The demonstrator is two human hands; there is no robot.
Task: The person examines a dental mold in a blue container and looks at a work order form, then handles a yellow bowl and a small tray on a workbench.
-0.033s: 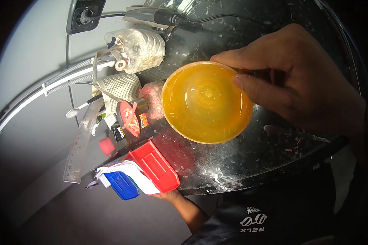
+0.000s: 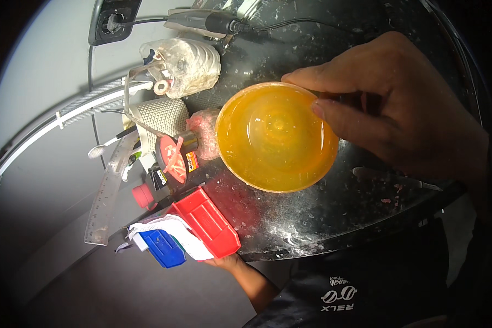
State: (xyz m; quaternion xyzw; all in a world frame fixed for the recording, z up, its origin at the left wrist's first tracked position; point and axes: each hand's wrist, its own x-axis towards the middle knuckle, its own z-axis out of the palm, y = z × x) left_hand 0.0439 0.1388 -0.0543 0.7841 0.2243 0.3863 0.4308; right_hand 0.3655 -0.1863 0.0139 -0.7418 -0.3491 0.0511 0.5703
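Observation:
A round yellow bowl (image 2: 240, 158) is held above the dark table with its open top facing up. My right hand (image 2: 388, 104) pinches its far-right rim, thumb inside the wall and forefinger along the outside. The inside is glossy, and a clear liquid seems to lie at the bottom. My left hand (image 2: 226, 262) is low down, at the near edge of a red plastic bin (image 2: 209, 221). Its fingers are hidden behind the bin, so whether it grips anything does not show. Beside the red bin is a blue bin (image 2: 163, 249), with white paper (image 2: 172, 227) between them.
A knife-like tool (image 2: 396, 177) lies right of the bowl on the black table (image 2: 279, 218). Left of the bowl are a pink bag (image 2: 205, 134), a woven basket (image 2: 161, 117), a cut plastic bottle (image 2: 194, 65) and a ruler (image 2: 106, 202). A black corded handpiece (image 2: 208, 22) lies behind.

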